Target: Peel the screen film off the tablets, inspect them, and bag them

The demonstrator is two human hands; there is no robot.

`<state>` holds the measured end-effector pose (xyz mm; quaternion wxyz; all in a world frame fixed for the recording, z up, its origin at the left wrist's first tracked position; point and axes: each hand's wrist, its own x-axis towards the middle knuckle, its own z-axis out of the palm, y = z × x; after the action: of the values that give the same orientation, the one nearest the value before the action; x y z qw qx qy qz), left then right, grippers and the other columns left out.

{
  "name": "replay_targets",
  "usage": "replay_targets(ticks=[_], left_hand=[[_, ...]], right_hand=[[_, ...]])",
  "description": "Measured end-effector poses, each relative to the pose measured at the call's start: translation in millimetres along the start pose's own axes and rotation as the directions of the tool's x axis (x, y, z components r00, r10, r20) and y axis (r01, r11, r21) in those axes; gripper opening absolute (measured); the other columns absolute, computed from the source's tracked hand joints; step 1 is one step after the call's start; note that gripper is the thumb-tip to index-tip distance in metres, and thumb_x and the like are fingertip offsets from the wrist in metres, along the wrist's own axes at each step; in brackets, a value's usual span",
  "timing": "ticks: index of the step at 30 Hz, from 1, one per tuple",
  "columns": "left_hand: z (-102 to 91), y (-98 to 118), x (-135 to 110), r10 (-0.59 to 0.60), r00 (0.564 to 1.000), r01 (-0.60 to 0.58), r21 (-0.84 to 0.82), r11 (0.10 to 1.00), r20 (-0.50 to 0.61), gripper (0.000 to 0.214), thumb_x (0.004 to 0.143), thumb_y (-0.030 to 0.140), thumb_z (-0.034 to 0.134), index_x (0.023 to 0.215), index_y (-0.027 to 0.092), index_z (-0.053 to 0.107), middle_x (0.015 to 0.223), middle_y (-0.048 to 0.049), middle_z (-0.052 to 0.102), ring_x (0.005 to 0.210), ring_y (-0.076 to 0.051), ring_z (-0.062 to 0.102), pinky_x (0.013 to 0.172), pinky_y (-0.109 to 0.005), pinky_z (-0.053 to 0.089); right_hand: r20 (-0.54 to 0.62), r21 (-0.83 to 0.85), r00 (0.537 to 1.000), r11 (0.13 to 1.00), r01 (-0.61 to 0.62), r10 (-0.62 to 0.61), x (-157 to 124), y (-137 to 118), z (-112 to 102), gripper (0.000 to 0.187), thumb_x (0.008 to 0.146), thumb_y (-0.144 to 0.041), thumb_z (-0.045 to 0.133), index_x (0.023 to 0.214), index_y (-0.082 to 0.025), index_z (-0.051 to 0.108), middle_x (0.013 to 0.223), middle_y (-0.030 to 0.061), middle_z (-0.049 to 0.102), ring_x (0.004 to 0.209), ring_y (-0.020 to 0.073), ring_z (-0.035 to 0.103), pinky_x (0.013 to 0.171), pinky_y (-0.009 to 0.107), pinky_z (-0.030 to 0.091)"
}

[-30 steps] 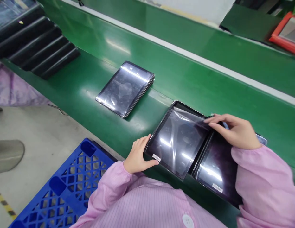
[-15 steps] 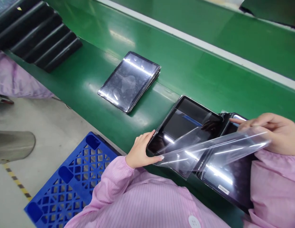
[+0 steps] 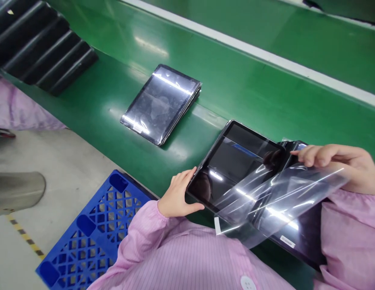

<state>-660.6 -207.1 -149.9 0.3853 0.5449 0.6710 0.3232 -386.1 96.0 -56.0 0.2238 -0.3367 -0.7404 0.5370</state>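
Note:
My left hand [image 3: 177, 195] grips the near left corner of a black tablet [image 3: 232, 161] lying on the green conveyor belt [image 3: 250, 92]. My right hand [image 3: 341, 163] pinches a clear protective film [image 3: 278, 201] that hangs lifted off the tablet's screen. A second black tablet [image 3: 299, 233] lies to the right of the first, partly under the film and my right sleeve. Farther up the belt rests a third tablet [image 3: 161, 103], still covered in shiny film.
A blue plastic pallet [image 3: 90, 233] sits on the floor at the lower left. Black ribbed trays [image 3: 39, 44] lie at the belt's upper left. A white stripe [image 3: 266, 58] runs along the belt. Another person's pink sleeve [image 3: 21, 108] shows at the left edge.
My right hand peeled the film off the first tablet's screen and drew it toward the right; the film now hangs free. My left hand kept hold of the tablet's corner.

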Motion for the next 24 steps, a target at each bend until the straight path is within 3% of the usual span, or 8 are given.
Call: replay_targets(ticks=[4, 8, 12, 18, 24], left_hand=[[-12.2, -6.8, -0.9, 0.075, 0.995, -0.071, -0.066, 0.995, 0.071, 0.093, 0.083, 0.054, 0.067, 0.159, 0.022, 0.023, 0.152, -0.0191, 0.044, 0.138, -0.037, 0.044, 0.115, -0.059, 0.034], [-19.8, -13.9, 0.5, 0.107, 0.987, -0.099, -0.071, 0.993, 0.119, 0.091, 0.084, 0.047, 0.069, 0.159, 0.024, 0.023, 0.154, -0.0178, 0.042, 0.140, -0.036, 0.043, 0.115, -0.057, 0.035], [-22.5, -17.6, 3.3, 0.143, 0.979, -0.133, -0.078, 0.988, 0.146, 0.088, 0.086, 0.040, 0.066, 0.160, 0.030, 0.018, 0.154, -0.0160, 0.040, 0.134, -0.035, 0.048, 0.109, -0.056, 0.043], [-30.0, -19.1, 12.4, 0.195, 0.967, -0.174, -0.137, 0.975, 0.164, 0.079, 0.089, 0.031, 0.054, 0.159, 0.039, 0.019, 0.151, -0.0117, 0.040, 0.129, -0.034, 0.050, 0.102, -0.055, 0.048], [-34.8, -21.5, 20.8, 0.192, 0.958, -0.164, -0.143, 0.976, 0.211, 0.076, 0.088, 0.028, 0.052, 0.160, 0.031, 0.025, 0.150, -0.0135, 0.044, 0.132, -0.035, 0.051, 0.107, -0.055, 0.047]], right_hand=[[0.060, -0.021, 0.998, 1.000, -0.004, 0.005, -4.0, 4.1, -5.1, 0.036, 0.067, -0.053, 0.086, 0.055, -0.025, 0.066, 0.061, 0.0080, 0.065, 0.068, 0.0238, 0.065, 0.083, 0.049, 0.057], [0.058, -0.019, 0.997, 0.998, -0.059, 0.060, -7.1, 4.3, -4.6, 0.042, 0.069, -0.057, 0.082, 0.054, -0.024, 0.063, 0.064, 0.0079, 0.066, 0.071, 0.0238, 0.066, 0.077, 0.043, 0.058], [0.080, -0.011, 0.994, 0.997, -0.071, 0.071, -9.1, 0.4, -0.4, 0.043, 0.072, -0.056, 0.081, 0.056, -0.021, 0.063, 0.067, 0.0084, 0.069, 0.072, 0.0221, 0.066, 0.084, 0.043, 0.057], [0.145, 0.056, 0.989, 0.997, -0.050, 0.041, -11.8, -0.8, 1.2, 0.032, 0.081, -0.042, 0.077, 0.064, -0.018, 0.064, 0.077, 0.0086, 0.073, 0.078, 0.0200, 0.067, 0.076, 0.035, 0.055], [0.243, 0.067, 0.970, 0.998, -0.004, -0.013, -15.6, -2.4, 4.3, 0.018, 0.084, -0.022, 0.067, 0.067, -0.019, 0.063, 0.081, 0.0075, 0.075, 0.083, 0.0204, 0.069, 0.083, 0.039, 0.055]])
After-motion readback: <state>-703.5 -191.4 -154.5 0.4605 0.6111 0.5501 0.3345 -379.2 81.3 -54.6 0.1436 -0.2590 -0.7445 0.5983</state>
